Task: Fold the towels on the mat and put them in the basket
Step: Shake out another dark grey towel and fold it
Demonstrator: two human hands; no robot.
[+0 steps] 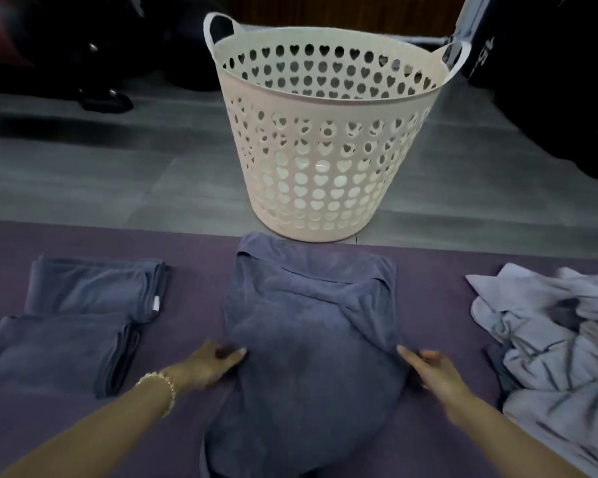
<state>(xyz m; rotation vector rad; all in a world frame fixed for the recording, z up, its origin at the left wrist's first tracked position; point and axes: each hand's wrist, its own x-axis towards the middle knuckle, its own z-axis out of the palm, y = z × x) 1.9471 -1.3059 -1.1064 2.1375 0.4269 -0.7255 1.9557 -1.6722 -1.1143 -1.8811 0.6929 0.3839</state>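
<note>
Forearms, two of them, reach in from the near edge of the purple mat (194, 267). The left hand (218, 365) wears one beaded gold bracelet (159, 384) at the wrist. It pinches the left edge of the middle towel (311, 322) between thumb and fingers. The right hand (435, 370), slightly blurred, pinches the same towel's right edge.

We count three dark blue-grey towels. The middle towel lies partly folded at the mat's centre, running from the near edge almost to the far edge. Towards the mat's left edge lie two more, each neatly folded: the nearer folded towel (56, 350) and, just beyond and touching it, the farther folded towel (94, 288). The farther one carries a small white tag (156, 302), too small for us to read.

Along the mat's right edge sits one crumpled heap of paler towels (552, 339); we cannot count how many it holds.

Just past the far edge, on the grey tiled floor (100, 174), stands one cream plastic basket (325, 150), upright, with two loop handles and walls pierced by rows of hearts and circles.

Farthest back right is a dark case (549, 81) with white lettering, too blurred to read.
</note>
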